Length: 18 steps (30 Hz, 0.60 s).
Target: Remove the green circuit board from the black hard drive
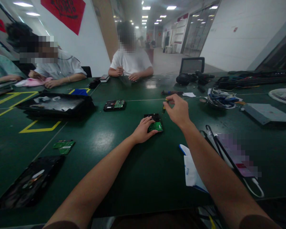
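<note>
Inside the green table's (pixel 143 181) near edge, our left hand (pixel 143 130) lies spread on the hard drive (pixel 157 127); our right hand (pixel 179 109) pinches a screwdriver-like tool (pixel 163 109), best kept upright.

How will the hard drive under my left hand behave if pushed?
The hard drive is probably stiff, given its boxy shape. It seems unlikely to roll or tip, lying flat on the table. Its green circuit board is exposed on top, so may be fragile.
</note>
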Each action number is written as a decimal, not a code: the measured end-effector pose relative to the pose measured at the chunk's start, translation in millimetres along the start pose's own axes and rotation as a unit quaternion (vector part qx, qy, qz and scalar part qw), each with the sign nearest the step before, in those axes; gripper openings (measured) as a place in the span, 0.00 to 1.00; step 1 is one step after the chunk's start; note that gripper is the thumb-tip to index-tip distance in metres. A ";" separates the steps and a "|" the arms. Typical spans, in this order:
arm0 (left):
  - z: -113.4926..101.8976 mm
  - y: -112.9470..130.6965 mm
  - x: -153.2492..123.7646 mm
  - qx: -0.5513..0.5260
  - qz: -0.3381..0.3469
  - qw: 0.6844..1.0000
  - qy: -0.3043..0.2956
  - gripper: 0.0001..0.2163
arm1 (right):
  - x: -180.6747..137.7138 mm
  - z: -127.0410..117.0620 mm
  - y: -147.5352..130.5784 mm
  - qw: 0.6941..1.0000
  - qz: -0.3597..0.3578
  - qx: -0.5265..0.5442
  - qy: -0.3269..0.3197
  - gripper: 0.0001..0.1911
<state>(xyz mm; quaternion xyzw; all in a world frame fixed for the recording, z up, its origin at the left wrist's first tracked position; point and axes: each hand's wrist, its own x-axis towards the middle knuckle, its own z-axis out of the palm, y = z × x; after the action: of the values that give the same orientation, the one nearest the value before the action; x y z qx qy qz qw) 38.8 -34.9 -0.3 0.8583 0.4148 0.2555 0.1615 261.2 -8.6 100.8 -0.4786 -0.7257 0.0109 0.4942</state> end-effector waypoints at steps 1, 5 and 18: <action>-0.1 0.2 0.1 0.001 -0.001 1.000 0.000 0.28 | 0.0 -0.1 -0.3 1.000 0.003 0.003 -0.002 0.06; -0.3 0.6 0.5 0.003 0.002 1.000 0.002 0.28 | -0.5 0.0 -1.7 1.000 -0.009 0.005 -0.010 0.07; -1.3 0.9 0.1 0.004 0.006 1.000 0.002 0.28 | -0.6 0.3 -1.1 1.000 -0.011 0.009 -0.005 0.07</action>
<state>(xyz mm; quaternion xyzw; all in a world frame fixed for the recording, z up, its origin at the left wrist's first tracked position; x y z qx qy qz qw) 38.7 -35.3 1.2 0.8607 0.4113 0.2565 0.1558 260.3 -9.5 100.8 -0.4661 -0.7331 0.0151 0.4950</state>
